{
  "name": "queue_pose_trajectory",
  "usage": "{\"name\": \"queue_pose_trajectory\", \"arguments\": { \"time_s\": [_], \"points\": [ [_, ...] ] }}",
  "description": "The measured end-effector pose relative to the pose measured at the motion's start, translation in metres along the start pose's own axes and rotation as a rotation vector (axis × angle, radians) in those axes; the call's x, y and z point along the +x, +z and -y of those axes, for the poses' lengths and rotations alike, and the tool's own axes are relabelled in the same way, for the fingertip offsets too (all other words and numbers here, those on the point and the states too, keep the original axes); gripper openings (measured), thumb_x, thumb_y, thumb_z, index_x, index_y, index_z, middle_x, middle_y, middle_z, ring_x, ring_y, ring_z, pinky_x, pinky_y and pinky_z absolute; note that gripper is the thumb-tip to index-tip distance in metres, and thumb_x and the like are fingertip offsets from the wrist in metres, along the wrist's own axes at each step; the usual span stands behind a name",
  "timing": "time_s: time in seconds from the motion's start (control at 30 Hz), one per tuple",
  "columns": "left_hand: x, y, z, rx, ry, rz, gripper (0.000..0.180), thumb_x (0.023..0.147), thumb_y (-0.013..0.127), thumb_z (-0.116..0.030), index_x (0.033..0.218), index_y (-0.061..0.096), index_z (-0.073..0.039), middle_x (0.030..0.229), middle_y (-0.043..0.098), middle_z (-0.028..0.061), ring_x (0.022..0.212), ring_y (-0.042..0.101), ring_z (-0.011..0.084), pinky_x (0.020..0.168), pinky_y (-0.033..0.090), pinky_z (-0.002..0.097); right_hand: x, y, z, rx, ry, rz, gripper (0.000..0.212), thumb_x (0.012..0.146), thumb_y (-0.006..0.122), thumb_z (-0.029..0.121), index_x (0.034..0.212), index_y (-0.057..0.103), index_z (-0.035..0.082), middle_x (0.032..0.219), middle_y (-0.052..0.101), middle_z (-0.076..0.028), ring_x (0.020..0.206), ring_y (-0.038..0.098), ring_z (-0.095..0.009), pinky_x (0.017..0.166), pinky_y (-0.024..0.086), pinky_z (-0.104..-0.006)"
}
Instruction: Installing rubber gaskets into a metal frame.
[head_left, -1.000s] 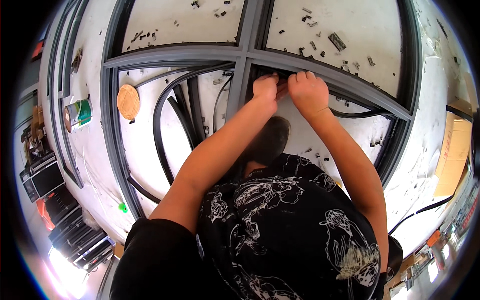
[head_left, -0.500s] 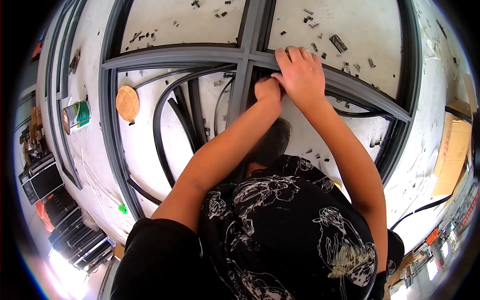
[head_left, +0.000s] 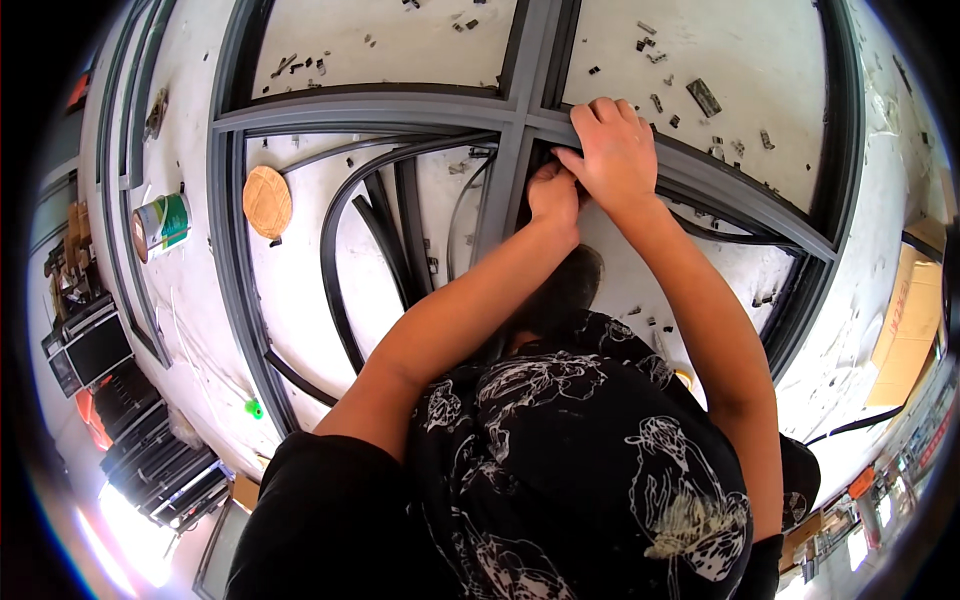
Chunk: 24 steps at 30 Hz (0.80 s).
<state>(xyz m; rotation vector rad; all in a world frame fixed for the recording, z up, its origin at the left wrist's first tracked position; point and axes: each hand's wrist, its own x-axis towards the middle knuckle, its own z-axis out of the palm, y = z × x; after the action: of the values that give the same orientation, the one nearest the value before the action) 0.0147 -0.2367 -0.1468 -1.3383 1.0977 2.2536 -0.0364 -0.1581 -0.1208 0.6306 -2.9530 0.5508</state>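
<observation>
A large grey metal frame [head_left: 370, 110] with crossing bars lies in front of me. My right hand [head_left: 618, 152] lies over the crossbar just right of the junction, its fingers curled across the far edge and its thumb pointing toward the other hand. Just below the same bar, my left hand [head_left: 554, 196] is closed with its fingers bunched in the inner corner. Whatever it pinches is hidden. From that corner's left side, a black rubber strip [head_left: 328, 230] curves through the neighbouring opening. Another black strip [head_left: 735, 236] runs along the right-hand opening.
Small black scraps [head_left: 703, 98] lie scattered over the pale surface inside the frame. At left are a round wooden disc [head_left: 267, 202], a green-and-white can [head_left: 163, 226] and a green round piece [head_left: 254, 409]. A cardboard box [head_left: 905, 325] stands at far right.
The frame has shifted slightly to the right in view. My left hand has drawn down a little from the crossbar, while my right hand keeps its place on it.
</observation>
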Motion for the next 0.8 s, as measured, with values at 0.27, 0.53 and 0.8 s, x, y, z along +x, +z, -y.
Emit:
{"name": "queue_pose_trajectory", "arguments": {
  "time_s": [0.27, 0.53, 0.8],
  "points": [
    [0.006, -0.005, 0.018, -0.01, -0.041, 0.116, 0.008, 0.097, 0.051, -0.014, 0.101, 0.056, -0.01, 0.093, 0.063, 0.0016, 0.078, 0.059, 0.0132, 0.07, 0.048, 0.0287, -0.002, 0.001, -0.001, -0.025, -0.032, 0.009, 0.042, 0.064, 0.08, 0.026, 0.097, 0.061, 0.009, 0.096, 0.056, -0.005, 0.094, 0.055, -0.026, 0.075, 0.046, -0.0399],
    [0.012, -0.004, 0.01, 0.072, -0.081, 0.143, 0.013, 0.092, 0.053, -0.008, 0.105, 0.056, -0.007, 0.1, 0.063, 0.0056, 0.084, 0.063, 0.0182, 0.074, 0.051, 0.0327, -0.011, -0.009, -0.012, -0.041, -0.042, 0.05, 0.044, 0.066, 0.08, 0.025, 0.102, 0.06, 0.008, 0.099, 0.057, -0.006, 0.097, 0.055, -0.026, 0.081, 0.046, -0.04],
    [0.008, 0.006, 0.0, -0.031, -0.105, 0.012, 0.011, 0.093, 0.054, -0.012, 0.103, 0.056, -0.006, 0.096, 0.063, 0.0061, 0.08, 0.062, 0.0173, 0.064, 0.051, 0.0325, -0.001, -0.001, -0.007, 0.019, -0.059, 0.075, 0.039, 0.062, 0.08, 0.025, 0.09, 0.061, 0.008, 0.092, 0.056, -0.006, 0.094, 0.055, -0.026, 0.077, 0.046, -0.0392]
  ]
}}
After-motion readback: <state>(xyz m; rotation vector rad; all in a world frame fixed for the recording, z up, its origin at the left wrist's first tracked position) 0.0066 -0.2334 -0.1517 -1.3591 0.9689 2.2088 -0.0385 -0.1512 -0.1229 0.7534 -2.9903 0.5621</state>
